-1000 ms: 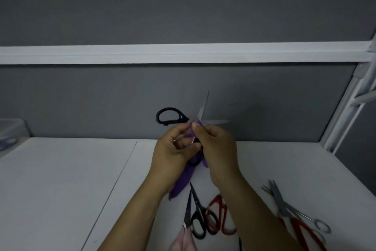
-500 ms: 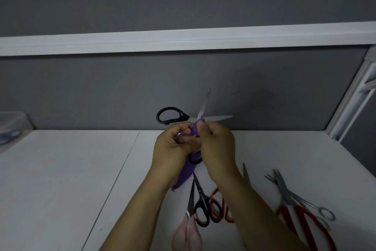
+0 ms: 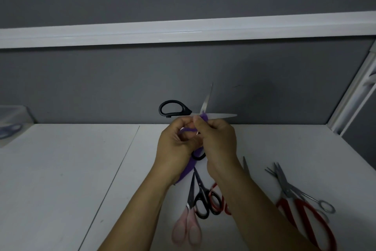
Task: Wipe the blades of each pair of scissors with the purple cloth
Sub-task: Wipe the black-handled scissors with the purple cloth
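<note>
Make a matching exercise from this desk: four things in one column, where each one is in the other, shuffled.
Things:
1 large black scissors
2 purple cloth
3 pink scissors
4 big red scissors

Places:
A lying far right
B pinched round a blade
C held up, blades open
D lying between the forearms

Pairs: 1-C, 2-B, 3-D, 4-A

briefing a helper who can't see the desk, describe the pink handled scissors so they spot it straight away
On the white table, look at its near side, just right of the person's left forearm, where a few scissors lie together. The pink-handled scissors are nearest the viewer, blades pointing away, beside the small black-handled scissors. Only they have pale pink handles; the neighbours' are black or red.
</note>
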